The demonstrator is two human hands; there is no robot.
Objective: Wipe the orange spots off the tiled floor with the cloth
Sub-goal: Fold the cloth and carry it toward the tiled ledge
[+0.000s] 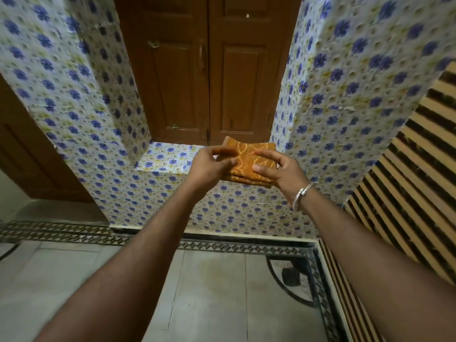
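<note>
A folded orange patterned cloth [246, 160] is held up at the edge of a tiled sill [162, 157], in front of me. My left hand [209, 165] pinches its left side with curled fingers. My right hand [278, 169], with a silver bangle on the wrist, grips its right side, thumb on top. The grey tiled floor [209, 292] lies below my arms, with a faint orange-yellow stain [217, 270] near its middle.
Blue-flower tiled walls [74, 107] flank a recess closed by brown wooden shutters [207, 70]. A striped panel [407, 181] stands at the right. A patterned border [74, 234] runs along the floor's edge, and a dark small object [291, 276] sits in the right corner.
</note>
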